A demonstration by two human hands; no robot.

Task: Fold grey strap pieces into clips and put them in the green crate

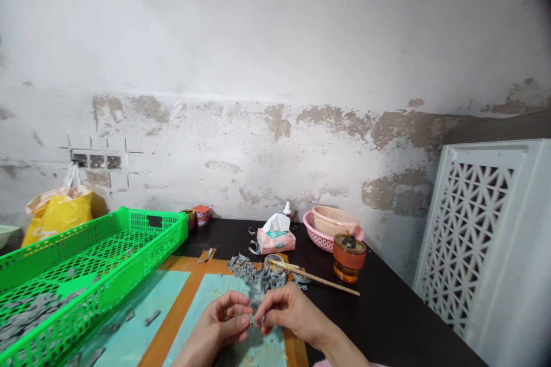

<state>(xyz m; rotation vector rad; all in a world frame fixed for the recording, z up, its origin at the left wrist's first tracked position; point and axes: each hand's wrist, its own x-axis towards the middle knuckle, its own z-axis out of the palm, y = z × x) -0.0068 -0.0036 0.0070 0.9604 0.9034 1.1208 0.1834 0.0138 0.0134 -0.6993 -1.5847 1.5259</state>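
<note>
My left hand [219, 324] and my right hand [288, 312] meet low in the middle of the head view, fingertips pinched together on one small grey piece [255, 317]. They hover over a turquoise mat on a wooden board [189, 304]. Just beyond them lies a loose pile of several similar grey pieces [258, 278]. A green plastic basket [129, 252] stands to the left of my left hand, with more grey pieces on its floor at the near left end.
On the black table [387, 315]: a pink tissue pack [275, 238], a pink basket holding a bowl [329, 226], an orange jar [348, 258], a wooden stick [318, 280], a small white bottle. A yellow bag sits far left. A white lattice panel [482, 241] leans at right.
</note>
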